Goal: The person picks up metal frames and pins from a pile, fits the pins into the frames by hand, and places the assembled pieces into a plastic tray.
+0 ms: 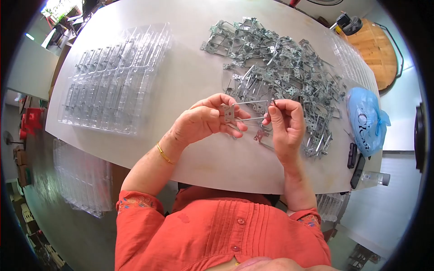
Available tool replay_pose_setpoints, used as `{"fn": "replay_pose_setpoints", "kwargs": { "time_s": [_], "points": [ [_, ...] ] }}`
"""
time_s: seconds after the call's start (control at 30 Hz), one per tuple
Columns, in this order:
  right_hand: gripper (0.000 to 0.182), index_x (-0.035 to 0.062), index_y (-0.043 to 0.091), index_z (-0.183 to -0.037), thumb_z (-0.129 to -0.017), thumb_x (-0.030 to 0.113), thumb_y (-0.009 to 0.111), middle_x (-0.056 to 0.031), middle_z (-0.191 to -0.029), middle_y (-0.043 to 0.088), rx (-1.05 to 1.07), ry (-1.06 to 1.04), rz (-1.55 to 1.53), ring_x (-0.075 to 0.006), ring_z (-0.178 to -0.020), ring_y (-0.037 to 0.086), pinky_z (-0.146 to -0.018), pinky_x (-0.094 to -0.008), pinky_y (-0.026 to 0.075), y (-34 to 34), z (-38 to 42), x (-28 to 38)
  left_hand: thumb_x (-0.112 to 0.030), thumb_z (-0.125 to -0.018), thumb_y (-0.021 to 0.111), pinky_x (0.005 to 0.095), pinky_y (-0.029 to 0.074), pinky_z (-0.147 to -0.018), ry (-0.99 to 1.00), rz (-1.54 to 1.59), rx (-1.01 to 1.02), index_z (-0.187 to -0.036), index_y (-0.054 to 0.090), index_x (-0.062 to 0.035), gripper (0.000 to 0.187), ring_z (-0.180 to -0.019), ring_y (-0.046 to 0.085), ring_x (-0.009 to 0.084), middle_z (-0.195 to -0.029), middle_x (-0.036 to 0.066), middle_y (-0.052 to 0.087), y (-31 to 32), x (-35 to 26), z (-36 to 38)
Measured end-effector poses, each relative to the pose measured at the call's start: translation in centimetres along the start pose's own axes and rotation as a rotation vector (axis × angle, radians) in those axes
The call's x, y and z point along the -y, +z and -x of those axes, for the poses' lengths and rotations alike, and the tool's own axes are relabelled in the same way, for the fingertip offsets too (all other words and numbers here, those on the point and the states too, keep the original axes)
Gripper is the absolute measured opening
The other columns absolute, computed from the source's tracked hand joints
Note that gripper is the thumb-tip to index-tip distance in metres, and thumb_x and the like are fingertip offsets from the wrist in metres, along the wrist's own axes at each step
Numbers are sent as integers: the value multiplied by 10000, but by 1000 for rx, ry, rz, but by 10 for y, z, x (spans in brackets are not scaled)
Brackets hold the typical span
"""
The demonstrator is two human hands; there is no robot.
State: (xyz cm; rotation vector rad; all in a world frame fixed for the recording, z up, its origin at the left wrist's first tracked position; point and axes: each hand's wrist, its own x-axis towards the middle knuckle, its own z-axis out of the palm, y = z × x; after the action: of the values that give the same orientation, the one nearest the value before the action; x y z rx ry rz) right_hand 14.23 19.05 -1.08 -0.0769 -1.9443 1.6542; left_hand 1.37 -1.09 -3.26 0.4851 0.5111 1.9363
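Between my two hands is a metal bracket (229, 114) with a flat, holed plate and two thin rods pointing right. My left hand (203, 118) grips the plate between thumb and fingers. At the other side, my right hand (285, 123) pinches near the free rod ends; whether a small part sits in those fingertips is too small to tell. Just below the rods, another small metal bracket (261, 135) lies on the table. A large heap of similar metal brackets (289, 67) spreads behind and right of my hands.
Clear plastic trays (115, 81) holding metal parts stand at the left of the white table (190, 54). A blue plastic bag (365, 119), a black object (357, 172) and a clear bottle (376, 178) line the right edge. A round wooden stool (371, 52) stands beyond.
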Motion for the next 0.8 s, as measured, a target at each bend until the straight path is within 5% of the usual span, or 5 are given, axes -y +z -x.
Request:
{"fn": "replay_pose_setpoints", "kwargs": {
  "time_s": [0.27, 0.37, 0.5, 0.57, 0.8],
  "points": [
    [137, 7, 592, -1100, -985, 16, 667, -101, -1058, 640, 88, -74, 98, -104, -774, 628, -693, -237, 548, 6, 7, 1, -310, -1036, 577, 425, 603, -662, -137, -171, -120, -1054, 578, 3, 313, -839, 723, 333, -1076, 249, 663, 0, 8, 2],
    [130, -2, 629, -1088, -970, 10, 683, -101, -1026, 651, 57, -276, 309, -126, -745, 617, -675, -246, 521, 2, 0, 5, -281, -1047, 563, 366, 547, -564, -103, -175, -158, -1008, 584, 10, 295, -755, 693, 281, -1028, 238, 661, 1, 8, 3],
    [114, 1, 669, -1062, -951, -4, 695, -71, -926, 659, -7, -222, 386, -120, -694, 579, -639, -245, 482, -5, 1, 7, -285, -1050, 558, 314, 511, -602, -115, -164, -150, -1014, 607, -35, 257, -747, 656, 181, -1015, 158, 690, 4, 3, 3],
    [109, 5, 679, -1052, -946, -9, 697, -57, -895, 658, -8, -222, 429, -107, -679, 565, -625, -240, 471, -6, 0, 12, -321, -1057, 536, 312, 480, -541, -38, -232, -159, -977, 588, 6, 340, -655, 616, 218, -1021, 266, 655, 4, 4, 2],
    [135, 15, 692, -1009, -890, -43, 721, -50, -864, 648, 7, -230, 493, -90, -638, 565, -563, -234, 464, -4, 1, 20, -309, -1052, 530, 292, 468, -546, -56, -233, -195, -928, 591, -2, 337, -638, 588, 198, -1032, 273, 656, 6, 1, 2]
  ]
}}
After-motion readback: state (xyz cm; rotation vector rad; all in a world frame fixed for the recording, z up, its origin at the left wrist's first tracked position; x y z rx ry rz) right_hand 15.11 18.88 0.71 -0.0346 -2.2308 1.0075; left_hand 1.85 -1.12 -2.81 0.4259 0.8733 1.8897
